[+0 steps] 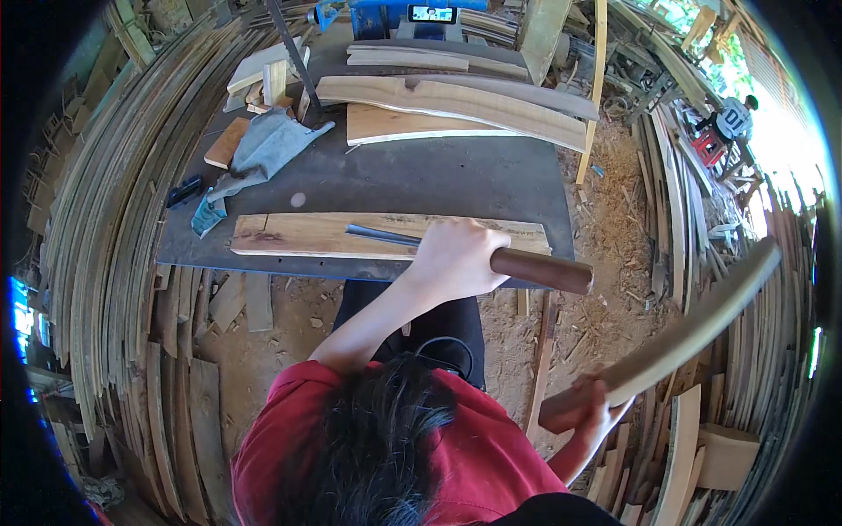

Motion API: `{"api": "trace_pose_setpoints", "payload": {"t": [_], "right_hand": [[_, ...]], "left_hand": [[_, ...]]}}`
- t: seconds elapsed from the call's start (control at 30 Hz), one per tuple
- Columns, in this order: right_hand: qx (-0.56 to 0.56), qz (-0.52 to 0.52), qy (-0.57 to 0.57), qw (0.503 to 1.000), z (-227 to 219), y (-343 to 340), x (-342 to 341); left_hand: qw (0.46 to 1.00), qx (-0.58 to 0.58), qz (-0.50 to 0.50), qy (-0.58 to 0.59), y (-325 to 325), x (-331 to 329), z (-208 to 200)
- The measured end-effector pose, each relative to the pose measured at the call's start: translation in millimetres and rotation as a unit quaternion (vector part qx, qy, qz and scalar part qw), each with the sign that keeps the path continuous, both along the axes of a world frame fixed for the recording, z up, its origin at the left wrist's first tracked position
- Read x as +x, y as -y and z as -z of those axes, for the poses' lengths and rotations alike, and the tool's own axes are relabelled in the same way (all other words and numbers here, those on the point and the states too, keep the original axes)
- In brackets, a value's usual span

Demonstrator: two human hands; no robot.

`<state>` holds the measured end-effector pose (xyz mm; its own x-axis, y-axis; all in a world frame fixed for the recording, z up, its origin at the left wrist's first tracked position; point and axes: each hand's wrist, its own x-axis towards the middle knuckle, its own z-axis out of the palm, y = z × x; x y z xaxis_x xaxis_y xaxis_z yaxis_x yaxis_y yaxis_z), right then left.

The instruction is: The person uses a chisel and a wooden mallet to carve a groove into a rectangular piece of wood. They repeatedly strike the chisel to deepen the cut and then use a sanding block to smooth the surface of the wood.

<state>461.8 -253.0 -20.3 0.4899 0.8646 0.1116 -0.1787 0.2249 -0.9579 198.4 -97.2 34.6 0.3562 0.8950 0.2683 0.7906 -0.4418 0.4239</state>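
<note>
My left hand is closed around a chisel. Its metal blade points left over a wooden plank, and the brown wooden handle sticks out to the right past my fist. The blade's tip looks close to the plank's top face; I cannot tell if it touches. The plank lies along the near edge of a dark worktable. Low on the right, my right hand grips the lower end of a long, slightly curved wooden club, raised clear of the table and slanting up to the right.
A grey-blue cloth and a small black object lie at the table's left. Rough boards rest at the back, near a phone. Stacked planks line both sides. Another person sits far right.
</note>
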Motion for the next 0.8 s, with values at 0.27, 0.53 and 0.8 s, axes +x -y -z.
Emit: {"api": "trace_pose_setpoints", "payload": {"t": [0.27,0.53,0.8], "right_hand": [[-0.104,-0.231,0.111,0.961,5,-7,-28],[-0.049,-0.130,0.067,0.988,11,-27,-43],[-0.063,-0.135,0.029,0.988,15,-34,-61]], "left_hand": [[0.998,0.023,-0.065,-0.005,-3,-19,4],[0.996,0.034,-0.082,0.020,1,-49,10],[0.988,0.066,-0.136,0.010,1,-91,11]]}}
